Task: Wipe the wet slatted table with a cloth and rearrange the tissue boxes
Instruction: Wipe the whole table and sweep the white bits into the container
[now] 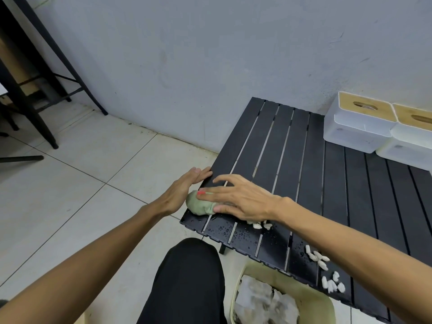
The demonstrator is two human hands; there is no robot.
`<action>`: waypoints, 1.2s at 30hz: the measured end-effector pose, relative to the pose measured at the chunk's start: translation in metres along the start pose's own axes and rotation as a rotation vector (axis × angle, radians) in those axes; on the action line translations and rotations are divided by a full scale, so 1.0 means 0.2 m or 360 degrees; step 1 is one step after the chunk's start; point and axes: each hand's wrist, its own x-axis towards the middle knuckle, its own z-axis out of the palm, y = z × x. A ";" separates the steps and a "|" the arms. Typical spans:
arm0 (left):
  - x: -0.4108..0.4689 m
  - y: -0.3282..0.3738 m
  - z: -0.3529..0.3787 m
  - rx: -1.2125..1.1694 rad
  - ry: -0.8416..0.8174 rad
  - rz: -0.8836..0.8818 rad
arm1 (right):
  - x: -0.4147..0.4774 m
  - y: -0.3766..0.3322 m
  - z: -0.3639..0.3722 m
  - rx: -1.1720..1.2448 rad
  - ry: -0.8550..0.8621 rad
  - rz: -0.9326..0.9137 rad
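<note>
A black slatted table (pixel 327 178) stands low against the wall, with water drops on its near edge. A bunched green cloth (pixel 198 205) lies at the table's left edge. My right hand (pixel 240 198) presses flat on the cloth, fingers spread. My left hand (pixel 182 188) is held open against the table's left edge, beside the cloth. Two white tissue boxes with wooden lids (pixel 357 125) (pixel 411 139) sit side by side at the far right of the table.
Small white scraps (pixel 318 257) (pixel 332 282) lie on the near wet part of the table. A pale bin (pixel 308 300) with crumpled tissue stands below the table's near edge. My black-trousered knee (pixel 187 277) is in front. Black furniture legs (pixel 35 101) stand at the left on the tiled floor.
</note>
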 end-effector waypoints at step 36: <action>0.00 -0.03 0.09 0.0781 0.0337 0.0251 | -0.16 -0.39 0.05 0.0178 0.0407 0.0810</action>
